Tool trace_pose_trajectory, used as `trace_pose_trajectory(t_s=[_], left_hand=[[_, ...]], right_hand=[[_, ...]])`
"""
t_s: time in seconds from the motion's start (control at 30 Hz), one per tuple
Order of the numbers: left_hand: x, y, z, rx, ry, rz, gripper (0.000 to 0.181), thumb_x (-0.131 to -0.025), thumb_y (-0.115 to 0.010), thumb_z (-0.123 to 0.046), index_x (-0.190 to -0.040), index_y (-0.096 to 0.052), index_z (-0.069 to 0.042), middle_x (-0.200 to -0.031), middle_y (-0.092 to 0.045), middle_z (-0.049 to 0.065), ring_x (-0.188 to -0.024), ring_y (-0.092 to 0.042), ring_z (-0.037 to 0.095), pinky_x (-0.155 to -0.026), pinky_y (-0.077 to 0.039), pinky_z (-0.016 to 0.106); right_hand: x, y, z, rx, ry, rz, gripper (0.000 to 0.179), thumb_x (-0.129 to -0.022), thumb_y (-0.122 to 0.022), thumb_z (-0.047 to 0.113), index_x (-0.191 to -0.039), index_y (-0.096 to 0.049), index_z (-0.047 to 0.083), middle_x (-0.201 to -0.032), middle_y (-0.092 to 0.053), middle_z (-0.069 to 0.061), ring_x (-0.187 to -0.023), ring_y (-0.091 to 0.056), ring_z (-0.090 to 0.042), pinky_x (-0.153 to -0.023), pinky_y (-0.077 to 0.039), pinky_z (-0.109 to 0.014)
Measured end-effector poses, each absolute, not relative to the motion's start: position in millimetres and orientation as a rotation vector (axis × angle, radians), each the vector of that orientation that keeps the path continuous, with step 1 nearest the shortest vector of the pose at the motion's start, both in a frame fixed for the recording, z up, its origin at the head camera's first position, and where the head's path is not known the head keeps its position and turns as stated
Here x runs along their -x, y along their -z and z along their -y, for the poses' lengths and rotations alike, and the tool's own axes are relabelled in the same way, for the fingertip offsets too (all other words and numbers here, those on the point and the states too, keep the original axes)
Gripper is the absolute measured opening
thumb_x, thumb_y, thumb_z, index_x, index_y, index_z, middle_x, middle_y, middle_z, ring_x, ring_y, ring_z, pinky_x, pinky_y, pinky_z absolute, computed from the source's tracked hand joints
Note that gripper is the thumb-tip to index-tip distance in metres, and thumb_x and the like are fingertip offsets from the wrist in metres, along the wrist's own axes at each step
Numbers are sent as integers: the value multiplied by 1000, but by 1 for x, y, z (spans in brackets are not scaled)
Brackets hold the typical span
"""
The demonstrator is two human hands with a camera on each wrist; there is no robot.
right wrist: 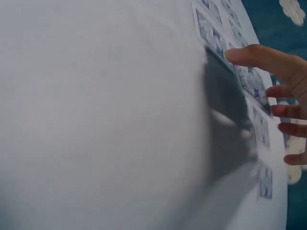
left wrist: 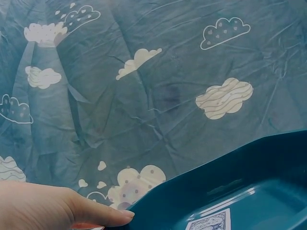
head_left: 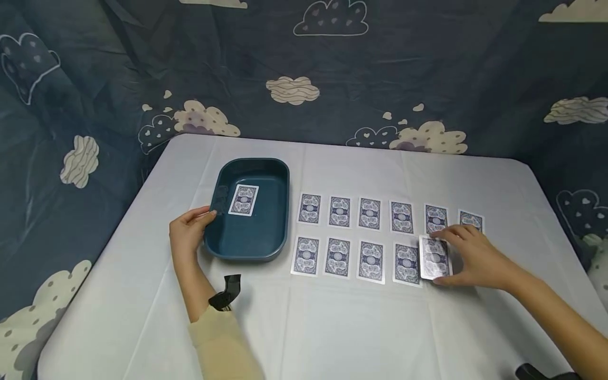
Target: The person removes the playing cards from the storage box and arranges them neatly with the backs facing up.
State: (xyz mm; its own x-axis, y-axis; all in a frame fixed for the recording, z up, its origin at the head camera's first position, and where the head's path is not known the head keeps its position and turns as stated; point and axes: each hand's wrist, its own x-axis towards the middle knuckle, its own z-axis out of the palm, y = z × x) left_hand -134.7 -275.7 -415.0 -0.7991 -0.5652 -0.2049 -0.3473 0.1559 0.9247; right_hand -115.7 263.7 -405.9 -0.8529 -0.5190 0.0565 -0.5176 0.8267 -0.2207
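My left hand (head_left: 190, 232) pinches the left rim of a dark teal tray (head_left: 247, 248), thumb on the rim in the left wrist view. One playing card (head_left: 244, 200) lies in the tray with its patterned blue back up. At the right, my right hand (head_left: 467, 256) holds another playing card (head_left: 434, 258) back up between thumb and fingers, thumb at its near edge and fingertips at its far edge. This card overlaps the right edge of the neighbouring card (head_left: 407, 264) in the head view. From the right wrist, the thumb (right wrist: 240, 56) shows at the card's edge.
Two rows of playing cards, backs up, lie right of the tray; the far row starts with a card (head_left: 310, 208) and ends with one (head_left: 470, 219) partly hidden by my right hand. A white cloth (head_left: 356, 322) covers the table. Dark cloud-patterned fabric (head_left: 228, 68) hangs behind.
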Motion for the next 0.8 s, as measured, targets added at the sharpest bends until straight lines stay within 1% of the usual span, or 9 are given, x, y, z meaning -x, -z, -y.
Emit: trace_pose_trajectory(t_s=[0.17, 0.27, 0.43, 0.6, 0.7, 0.8], left_hand=[[133, 417, 277, -887, 1714, 2215, 34, -77, -74, -18, -106, -68, 0, -60, -57, -21, -62, -54, -1, -55, -40, 16], [133, 417, 277, -893, 1732, 2173, 31, -76, -75, -15, -103, -69, 0, -60, -59, -18, -60, -54, -1, -53, -39, 17], [133, 418, 277, -907, 1761, 2170, 33, -76, -75, -16, -104, -69, 0, -60, -60, -18, -61, -55, 0, -54, -40, 16], [135, 418, 276, -914, 1749, 2206, 35, -77, -74, -19, -107, -68, -1, -60, -58, -21, -63, -54, -1, -56, -40, 16], [136, 416, 275, -909, 1745, 2212, 36, -77, -75, -20, -107, -68, -1, -60, -58, -21, -64, -54, -1, -56, -40, 16], [136, 416, 275, -912, 1748, 2215, 35, -77, -75, -21, -106, -68, -2, -60, -58, -21, -65, -55, 1, -55, -39, 17]], right_hand=[[99, 421, -284, 770, 325, -2990, 89, -45, -84, 59, -114, -57, 9, -110, -53, -20, -103, -42, -40, -81, -32, -60], [98, 424, -284, 745, 314, -2996, 87, -48, -82, 60, -115, -57, 9, -111, -52, -21, -105, -41, -41, -83, -32, -60], [100, 426, -281, 749, 262, -3019, 86, -53, -79, 61, -117, -56, 8, -111, -51, -19, -106, -41, -40, -87, -30, -60], [104, 420, -279, 758, 221, -3049, 91, -52, -76, 65, -120, -55, 9, -113, -50, -19, -108, -39, -43, -88, -28, -62], [111, 412, -268, 754, 231, -3095, 90, -52, -77, 64, -120, -56, 9, -117, -49, -19, -110, -39, -44, -88, -29, -63], [124, 406, -247, 775, 256, -3115, 87, -54, -77, 62, -122, -57, 12, -120, -49, -17, -113, -39, -43, -90, -29, -64]])
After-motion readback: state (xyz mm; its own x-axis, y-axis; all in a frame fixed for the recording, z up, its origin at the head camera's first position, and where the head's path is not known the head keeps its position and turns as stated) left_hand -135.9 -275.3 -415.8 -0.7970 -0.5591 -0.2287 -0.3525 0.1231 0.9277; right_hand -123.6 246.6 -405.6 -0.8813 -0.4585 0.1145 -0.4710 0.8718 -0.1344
